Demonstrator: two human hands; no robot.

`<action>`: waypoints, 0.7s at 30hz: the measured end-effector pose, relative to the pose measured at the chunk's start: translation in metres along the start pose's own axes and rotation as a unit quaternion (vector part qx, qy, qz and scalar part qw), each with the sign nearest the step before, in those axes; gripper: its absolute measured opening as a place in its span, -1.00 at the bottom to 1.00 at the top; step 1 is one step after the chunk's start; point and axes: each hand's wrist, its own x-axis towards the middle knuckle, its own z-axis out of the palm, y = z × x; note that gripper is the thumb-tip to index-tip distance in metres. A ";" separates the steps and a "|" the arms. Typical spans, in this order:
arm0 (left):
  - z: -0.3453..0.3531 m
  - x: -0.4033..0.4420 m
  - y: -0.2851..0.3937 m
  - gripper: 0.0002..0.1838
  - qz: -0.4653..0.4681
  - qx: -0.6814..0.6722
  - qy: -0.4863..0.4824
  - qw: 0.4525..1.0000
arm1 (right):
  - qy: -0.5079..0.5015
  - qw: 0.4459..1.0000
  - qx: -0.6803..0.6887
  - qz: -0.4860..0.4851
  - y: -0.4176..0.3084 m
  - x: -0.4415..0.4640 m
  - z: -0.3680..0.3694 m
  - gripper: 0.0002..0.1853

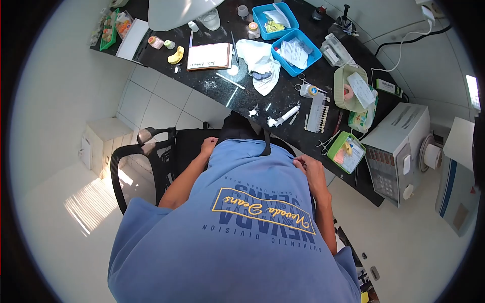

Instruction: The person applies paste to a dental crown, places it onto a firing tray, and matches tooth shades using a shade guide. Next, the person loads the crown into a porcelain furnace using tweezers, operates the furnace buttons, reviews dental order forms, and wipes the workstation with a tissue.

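My left hand [209, 146] rests low beside my hip at the edge of the blue T-shirt [252, 217]. Its fingers are curled in, and I see nothing in them. On the other side, my right hand [310, 169] lies against the shirt near my waist, fingers bent and drawn together, also with no object visible. Both hands are below the black worktop [212, 83]. Closest to them on the worktop are a white syringe-like tube [288, 116] with white powder at its end, a tooth shade guide [318, 113] and metal forceps [329, 144].
A white cloth [258, 55], a framed white pad [209, 56] and a yellow dental arch [176, 55] lie farther back. Blue baskets [318, 54], a cream basket [338, 93] and a green tray [334, 146] hold materials. A boxy machine [399, 146] stands right; a chair armrest [118, 171] is left.
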 end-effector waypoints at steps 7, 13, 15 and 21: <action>-0.065 0.042 0.029 -0.70 0.031 0.129 0.014 0.991 | 0.119 0.992 0.035 -0.027 -0.043 0.032 0.036 -0.84; -0.108 0.082 0.028 -0.70 0.037 0.103 0.003 0.994 | 0.238 0.968 -0.003 0.080 -0.050 0.084 0.062 -0.73; -0.113 0.087 0.023 -0.69 0.048 0.095 -0.017 0.994 | 0.290 0.951 -0.031 0.106 -0.039 0.100 0.066 -0.75; -0.140 0.092 0.037 -0.69 0.050 0.103 -0.067 0.991 | 0.359 0.919 -0.051 0.155 -0.020 0.131 0.088 -0.70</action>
